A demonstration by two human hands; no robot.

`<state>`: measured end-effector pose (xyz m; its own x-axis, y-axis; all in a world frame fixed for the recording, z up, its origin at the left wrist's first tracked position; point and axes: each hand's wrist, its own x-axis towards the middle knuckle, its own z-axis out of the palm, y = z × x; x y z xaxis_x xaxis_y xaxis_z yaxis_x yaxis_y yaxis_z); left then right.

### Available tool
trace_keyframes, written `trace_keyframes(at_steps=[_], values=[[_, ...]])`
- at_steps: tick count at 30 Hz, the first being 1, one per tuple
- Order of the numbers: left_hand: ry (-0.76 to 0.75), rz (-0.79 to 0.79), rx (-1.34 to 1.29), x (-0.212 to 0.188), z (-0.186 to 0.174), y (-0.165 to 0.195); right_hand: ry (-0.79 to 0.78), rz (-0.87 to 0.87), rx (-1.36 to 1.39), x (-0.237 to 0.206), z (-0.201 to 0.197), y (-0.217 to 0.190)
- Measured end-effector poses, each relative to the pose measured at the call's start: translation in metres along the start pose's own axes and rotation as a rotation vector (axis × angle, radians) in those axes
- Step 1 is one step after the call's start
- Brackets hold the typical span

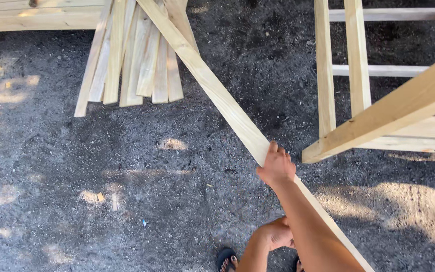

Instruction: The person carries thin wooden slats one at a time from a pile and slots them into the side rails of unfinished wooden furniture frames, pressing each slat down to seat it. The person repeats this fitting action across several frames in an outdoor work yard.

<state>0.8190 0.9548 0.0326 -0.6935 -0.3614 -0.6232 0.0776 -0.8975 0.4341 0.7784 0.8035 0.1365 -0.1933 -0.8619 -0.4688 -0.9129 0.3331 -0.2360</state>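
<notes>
You are holding a long pale wooden board (217, 90) that is running diagonally from the top middle of the view down toward the lower right, passing under your forearm. Your right hand (276, 165) is gripping it partway along, fingers wrapped together over its upper edge and clamped on the wood, thumb side toward you. The far end of the board is lying across a stack of similar boards (132, 55) that is leaning out over the ground.

Your left hand (276, 232) is sitting lower, near your body, just beside the board's lower stretch; whether its fingers are closed or touching the wood I cannot tell, since your right arm is covering it.

To the right a wooden frame (378, 121) of uprights and crossbars is standing, with one thick beam slanting toward the board but staying apart from it. Dark gravelly ground (127, 166) is lying beneath everything, dappled with sunlight. A sandalled foot (226, 260) is showing at the bottom edge.
</notes>
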Motion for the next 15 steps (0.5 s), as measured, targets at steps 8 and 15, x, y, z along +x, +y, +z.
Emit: trace_keyframes(at_steps=[8,15], values=[[0.665,0.638,-0.550,0.053,-0.069,0.066,-0.323,0.037,0.005,-0.084,0.039,0.156],[0.716,0.409,-0.287,0.081,-0.018,0.000,-0.137,-0.175,0.029,-0.064,0.015,0.175]])
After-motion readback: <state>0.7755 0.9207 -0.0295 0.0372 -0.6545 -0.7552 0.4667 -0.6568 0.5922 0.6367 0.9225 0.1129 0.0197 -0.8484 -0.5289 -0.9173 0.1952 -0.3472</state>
